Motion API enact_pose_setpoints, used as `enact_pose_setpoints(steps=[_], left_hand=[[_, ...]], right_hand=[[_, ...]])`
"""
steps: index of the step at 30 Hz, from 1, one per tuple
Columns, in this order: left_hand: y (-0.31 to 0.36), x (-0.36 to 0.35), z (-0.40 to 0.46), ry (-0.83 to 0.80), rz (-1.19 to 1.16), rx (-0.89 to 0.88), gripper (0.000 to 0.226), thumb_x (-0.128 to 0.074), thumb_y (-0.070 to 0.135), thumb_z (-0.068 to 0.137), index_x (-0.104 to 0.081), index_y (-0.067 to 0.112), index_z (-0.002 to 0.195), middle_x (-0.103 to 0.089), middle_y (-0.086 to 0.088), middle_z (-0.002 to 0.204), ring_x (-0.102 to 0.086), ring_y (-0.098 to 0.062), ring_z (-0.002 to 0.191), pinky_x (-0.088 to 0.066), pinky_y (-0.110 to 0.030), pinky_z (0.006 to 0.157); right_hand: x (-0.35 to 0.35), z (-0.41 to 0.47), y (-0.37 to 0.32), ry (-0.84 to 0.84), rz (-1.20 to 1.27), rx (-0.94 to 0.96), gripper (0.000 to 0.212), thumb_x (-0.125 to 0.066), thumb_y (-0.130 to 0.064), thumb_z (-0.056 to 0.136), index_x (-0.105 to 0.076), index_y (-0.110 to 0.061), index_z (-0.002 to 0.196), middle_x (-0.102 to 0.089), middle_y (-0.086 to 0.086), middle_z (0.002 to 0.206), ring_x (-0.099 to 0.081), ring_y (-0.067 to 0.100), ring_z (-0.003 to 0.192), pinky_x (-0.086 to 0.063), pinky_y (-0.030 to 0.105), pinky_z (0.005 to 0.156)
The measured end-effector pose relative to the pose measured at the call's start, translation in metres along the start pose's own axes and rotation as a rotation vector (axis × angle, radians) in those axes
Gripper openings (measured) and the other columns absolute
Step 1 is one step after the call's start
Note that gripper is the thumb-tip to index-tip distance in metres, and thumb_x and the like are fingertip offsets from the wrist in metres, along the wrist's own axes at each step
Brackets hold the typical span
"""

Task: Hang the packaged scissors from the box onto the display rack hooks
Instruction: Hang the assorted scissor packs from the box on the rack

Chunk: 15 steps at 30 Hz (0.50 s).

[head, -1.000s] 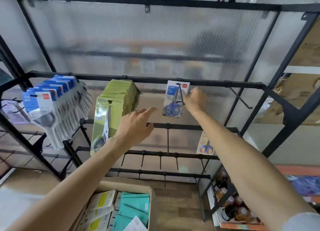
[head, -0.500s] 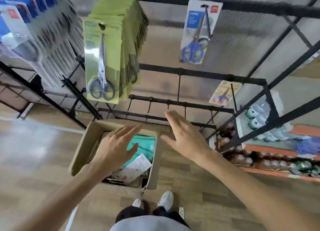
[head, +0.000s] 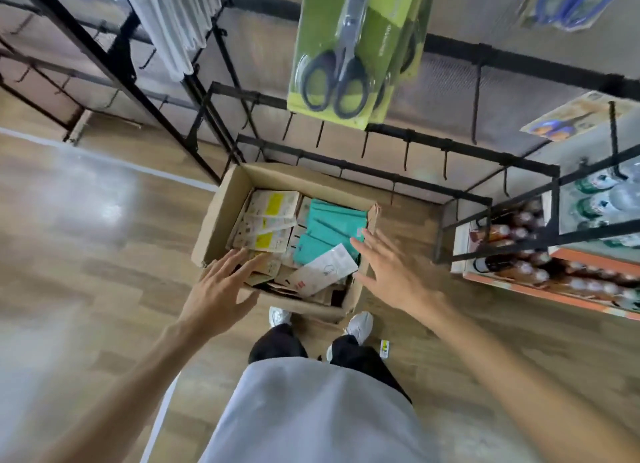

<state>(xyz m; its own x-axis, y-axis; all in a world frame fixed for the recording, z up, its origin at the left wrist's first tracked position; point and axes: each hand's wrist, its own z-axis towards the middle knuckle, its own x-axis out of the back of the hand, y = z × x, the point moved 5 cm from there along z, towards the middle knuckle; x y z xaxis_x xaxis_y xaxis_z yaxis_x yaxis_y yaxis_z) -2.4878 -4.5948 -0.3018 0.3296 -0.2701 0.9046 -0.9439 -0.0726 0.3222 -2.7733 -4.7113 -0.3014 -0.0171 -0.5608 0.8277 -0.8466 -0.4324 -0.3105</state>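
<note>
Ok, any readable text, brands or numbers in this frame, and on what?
None reads.
Green scissors pack: side print, blurred.
White pack in the cardboard box: small red mark, illegible.
Yellow-labelled packs: print too small.
Bottles on the shelf: labels unreadable.

left hand (head: 221, 291): being held out forward, fingers spread, nothing being gripped | right hand (head: 388, 270): being held out likewise, fingers straight, palm down
</note>
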Motion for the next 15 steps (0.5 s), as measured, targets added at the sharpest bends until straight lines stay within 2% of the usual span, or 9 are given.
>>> enact_pose_setpoints(steps=[4,9,12,15], left_hand=[[-0.032,-0.029,0.023,-0.119,-0.060,-0.022,0.070,-0.058,0.046,0.084,-0.039,0.032,0.150,-0.048,-0.006,0.149,-0.043,-0.027,0.139,-0.040,-0.044,0.111],[-0.031,-0.076,0.068,-0.366,-0.007,-0.162,0.067,-0.060,0.037,0.094,-0.030,0.032,0.153,-0.038,0.001,0.156,-0.035,-0.023,0.143,-0.031,-0.037,0.114],[-0.034,-0.107,0.088,-0.515,0.066,-0.172,0.069,-0.058,0.037,0.094,-0.024,0.036,0.154,-0.039,0.001,0.154,-0.041,-0.026,0.137,-0.042,-0.040,0.106],[-0.032,-0.136,0.102,-0.658,0.031,-0.091,0.065,-0.056,0.028,0.093,-0.030,0.034,0.152,-0.046,-0.003,0.148,-0.050,-0.028,0.127,-0.050,-0.040,0.095]], right_hand=[[-0.031,0.007,-0.017,-0.061,0.098,-0.162,0.070,-0.052,-0.041,0.101,-0.014,-0.031,0.159,-0.006,0.002,0.168,-0.003,0.022,0.154,-0.006,0.042,0.125],[-0.061,0.004,-0.030,-0.073,0.104,-0.331,0.067,-0.050,-0.042,0.102,-0.018,-0.025,0.159,-0.011,0.003,0.167,-0.010,0.023,0.154,-0.008,0.036,0.123],[-0.079,0.004,-0.044,-0.064,0.154,-0.364,0.066,-0.053,-0.036,0.101,-0.024,-0.019,0.158,-0.016,0.006,0.166,-0.018,0.025,0.152,-0.016,0.038,0.123],[-0.101,0.004,-0.050,-0.078,0.175,-0.378,0.064,-0.056,-0.032,0.099,-0.029,-0.017,0.156,-0.022,0.010,0.164,-0.023,0.026,0.150,-0.020,0.037,0.122]])
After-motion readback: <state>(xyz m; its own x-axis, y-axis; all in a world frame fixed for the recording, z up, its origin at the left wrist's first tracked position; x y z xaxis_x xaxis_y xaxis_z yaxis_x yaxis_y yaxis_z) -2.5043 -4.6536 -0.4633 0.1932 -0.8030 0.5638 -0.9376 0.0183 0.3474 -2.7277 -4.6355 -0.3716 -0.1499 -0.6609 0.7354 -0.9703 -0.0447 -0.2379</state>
